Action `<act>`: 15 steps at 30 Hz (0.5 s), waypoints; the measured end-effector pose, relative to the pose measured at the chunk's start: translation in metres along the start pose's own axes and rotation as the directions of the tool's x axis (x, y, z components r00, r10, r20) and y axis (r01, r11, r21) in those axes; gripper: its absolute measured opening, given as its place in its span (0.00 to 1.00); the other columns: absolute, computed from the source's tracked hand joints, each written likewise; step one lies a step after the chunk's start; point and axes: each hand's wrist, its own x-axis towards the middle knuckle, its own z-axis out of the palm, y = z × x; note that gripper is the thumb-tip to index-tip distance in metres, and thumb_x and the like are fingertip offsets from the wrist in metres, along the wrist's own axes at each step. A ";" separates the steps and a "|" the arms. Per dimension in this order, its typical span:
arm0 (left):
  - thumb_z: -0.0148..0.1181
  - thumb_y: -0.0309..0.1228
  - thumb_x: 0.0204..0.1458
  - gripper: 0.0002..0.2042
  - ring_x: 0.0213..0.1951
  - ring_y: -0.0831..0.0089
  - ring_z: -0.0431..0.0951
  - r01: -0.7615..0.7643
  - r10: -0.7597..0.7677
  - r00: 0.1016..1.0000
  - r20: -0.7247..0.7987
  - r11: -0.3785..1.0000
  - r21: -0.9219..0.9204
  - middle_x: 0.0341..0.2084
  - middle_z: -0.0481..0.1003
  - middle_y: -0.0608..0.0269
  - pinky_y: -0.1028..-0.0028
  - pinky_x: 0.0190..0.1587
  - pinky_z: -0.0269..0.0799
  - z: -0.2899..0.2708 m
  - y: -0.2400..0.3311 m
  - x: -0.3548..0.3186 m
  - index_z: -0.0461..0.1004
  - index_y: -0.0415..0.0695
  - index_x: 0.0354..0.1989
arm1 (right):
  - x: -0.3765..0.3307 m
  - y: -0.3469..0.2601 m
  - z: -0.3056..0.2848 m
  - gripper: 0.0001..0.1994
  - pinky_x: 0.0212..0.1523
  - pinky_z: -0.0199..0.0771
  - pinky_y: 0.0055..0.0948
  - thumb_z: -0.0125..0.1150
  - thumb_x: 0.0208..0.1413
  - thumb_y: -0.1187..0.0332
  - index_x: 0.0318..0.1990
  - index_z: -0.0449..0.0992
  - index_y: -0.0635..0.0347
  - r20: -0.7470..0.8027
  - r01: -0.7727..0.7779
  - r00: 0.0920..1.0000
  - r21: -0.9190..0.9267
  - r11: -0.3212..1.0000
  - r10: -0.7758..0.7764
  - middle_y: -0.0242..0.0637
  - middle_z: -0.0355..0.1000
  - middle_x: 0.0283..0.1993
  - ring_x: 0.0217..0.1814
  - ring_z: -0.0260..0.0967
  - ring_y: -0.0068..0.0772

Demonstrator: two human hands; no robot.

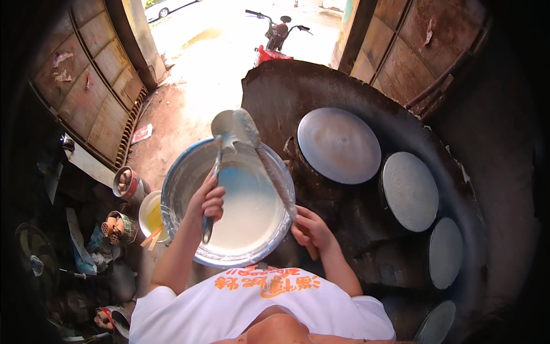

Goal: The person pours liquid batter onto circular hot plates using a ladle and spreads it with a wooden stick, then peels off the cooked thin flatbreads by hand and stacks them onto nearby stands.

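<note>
**Premises: open-fronted work shed, daylight from the doorway**

Ahead of the hands, a wide doorway opens onto a sunlit concrete yard (212,63), wet in patches. A red scooter (274,40) stands just outside; part of a pale car (166,8) shows at the far left. Rusted metal door leaves hang to either side: the left door (91,86) with ribbed framing, the right door (412,51) likewise corroded. The earth floor (172,123) inside is reddish and bare. Left of the hands, clutter sits in shadow: tins (127,184), a fan (35,261). The interior is dark away from the entrance.
</note>
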 end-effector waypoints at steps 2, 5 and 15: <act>0.42 0.42 0.63 0.21 0.09 0.85 0.55 0.059 -0.059 0.998 -0.025 0.998 -0.009 0.08 0.54 0.74 0.83 0.11 0.53 -0.004 0.000 0.015 0.55 0.47 0.16 | 0.020 0.025 -0.005 0.14 0.10 0.52 0.16 0.43 0.64 0.67 0.56 0.64 0.54 -0.117 -0.073 0.990 0.068 0.995 0.081 0.31 0.63 0.18 0.10 0.52 0.16; 0.44 0.35 0.61 0.19 0.09 0.85 0.56 0.070 -0.120 0.984 -0.132 0.941 -0.331 0.07 0.55 0.74 0.84 0.13 0.57 0.004 -0.001 0.047 0.55 0.47 0.16 | -0.003 0.030 -0.002 0.17 0.11 0.56 0.17 0.44 0.63 0.67 0.58 0.63 0.54 -0.210 -0.078 0.975 0.006 0.997 0.077 0.32 0.65 0.19 0.10 0.54 0.17; 0.43 0.31 0.61 0.17 0.10 0.83 0.57 0.398 -0.369 0.917 0.149 0.847 -0.353 0.09 0.56 0.73 0.82 0.15 0.59 0.100 -0.147 0.259 0.56 0.46 0.17 | -0.009 -0.039 -0.102 0.18 0.38 0.70 0.22 0.56 0.53 0.77 0.54 0.71 0.63 -0.254 0.319 0.275 -0.886 0.337 -0.927 0.34 0.75 0.41 0.36 0.71 0.23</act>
